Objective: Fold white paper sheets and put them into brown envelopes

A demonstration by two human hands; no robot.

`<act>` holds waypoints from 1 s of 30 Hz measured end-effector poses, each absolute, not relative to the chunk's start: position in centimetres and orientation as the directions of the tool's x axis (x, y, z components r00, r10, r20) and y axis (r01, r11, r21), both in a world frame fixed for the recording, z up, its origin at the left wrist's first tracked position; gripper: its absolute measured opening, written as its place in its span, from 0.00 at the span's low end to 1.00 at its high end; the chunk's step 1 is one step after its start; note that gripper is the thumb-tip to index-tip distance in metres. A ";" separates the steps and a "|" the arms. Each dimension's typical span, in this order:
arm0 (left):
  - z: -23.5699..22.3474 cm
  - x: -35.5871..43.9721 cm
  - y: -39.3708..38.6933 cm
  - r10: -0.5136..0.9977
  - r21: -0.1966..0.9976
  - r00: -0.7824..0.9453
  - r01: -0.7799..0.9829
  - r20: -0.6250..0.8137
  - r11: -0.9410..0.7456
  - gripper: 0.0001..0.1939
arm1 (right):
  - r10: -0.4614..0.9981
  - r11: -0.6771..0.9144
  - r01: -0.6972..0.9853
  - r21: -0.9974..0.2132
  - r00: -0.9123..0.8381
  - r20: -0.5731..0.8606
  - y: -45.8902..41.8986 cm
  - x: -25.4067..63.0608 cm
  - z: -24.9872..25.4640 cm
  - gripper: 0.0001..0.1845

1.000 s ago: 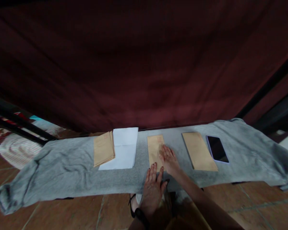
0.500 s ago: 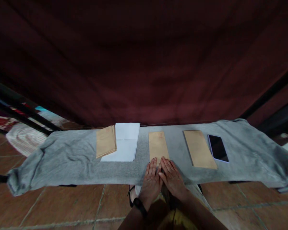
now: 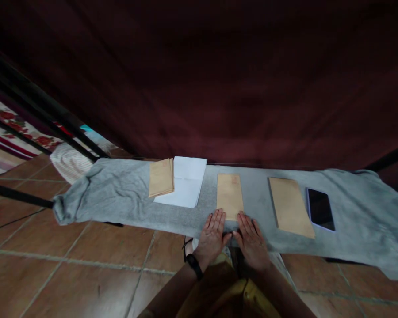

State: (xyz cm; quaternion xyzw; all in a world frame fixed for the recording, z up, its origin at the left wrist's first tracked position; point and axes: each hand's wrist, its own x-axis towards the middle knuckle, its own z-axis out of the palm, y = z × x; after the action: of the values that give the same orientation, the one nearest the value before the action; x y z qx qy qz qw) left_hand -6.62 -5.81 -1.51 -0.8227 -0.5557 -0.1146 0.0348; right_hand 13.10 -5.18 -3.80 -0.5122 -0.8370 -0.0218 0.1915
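A brown paper envelope (image 3: 230,194) with a small reddish print near its top right lies flat in front of me. My left hand (image 3: 212,234) rests flat at its lower left corner, fingers stretched out. At the lower right corner lies my right hand (image 3: 251,238), also flat, with its fingertips touching the envelope's edge. Neither hand grips anything. To the right is a stack of brown envelopes (image 3: 292,206). On the left, several brown envelopes (image 3: 161,177) overlap some white paper sheets (image 3: 187,183) that show a crease across them.
A grey cloth (image 3: 126,194) covers the narrow bench under everything. Beyond the right stack lies a phone (image 3: 320,209) with a purple edge. A dark red curtain (image 3: 219,110) hangs behind. Black metal bars (image 3: 20,194) stand at the left, above a tiled floor (image 3: 96,274).
My hands have moved apart along the envelope's lower edge, leaving a gap between them. The whole view has shifted and tilted, so the bench's things appear farther right.
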 end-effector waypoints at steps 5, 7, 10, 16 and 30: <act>-1.0 -7.4 -6.2 0.924 0.072 0.325 0.936 0.203 -0.345 0.37 | 0.863 0.453 0.875 -0.171 -0.381 0.333 -5.3 13.3 -4.1 0.33; -1.0 -7.4 -6.3 0.926 0.061 0.325 0.938 0.193 -0.342 0.37 | 0.863 0.455 0.873 -0.174 -0.384 0.328 -5.3 13.3 -4.2 0.34; -0.9 -7.1 -6.2 0.928 0.044 0.328 0.939 0.174 -0.340 0.38 | 0.859 0.465 0.869 -0.167 -0.397 0.324 -5.3 13.5 -4.4 0.34; 0.1 -5.7 -5.3 0.898 0.080 0.408 0.902 0.165 -0.424 0.33 | 0.862 0.457 0.874 -0.166 -0.390 0.322 -5.3 13.5 -4.6 0.32; 0.2 -4.8 -5.0 0.850 0.162 0.512 0.834 0.128 -0.527 0.31 | 0.871 0.451 0.878 -0.163 -0.392 0.296 -5.2 13.7 -4.8 0.31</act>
State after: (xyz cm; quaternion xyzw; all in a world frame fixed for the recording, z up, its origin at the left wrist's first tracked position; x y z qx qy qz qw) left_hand -4.76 -5.04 0.16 -0.8684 -0.4848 -0.0958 -0.0400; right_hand 13.68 -5.18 -4.79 -0.5239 -0.8343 -0.0097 0.1714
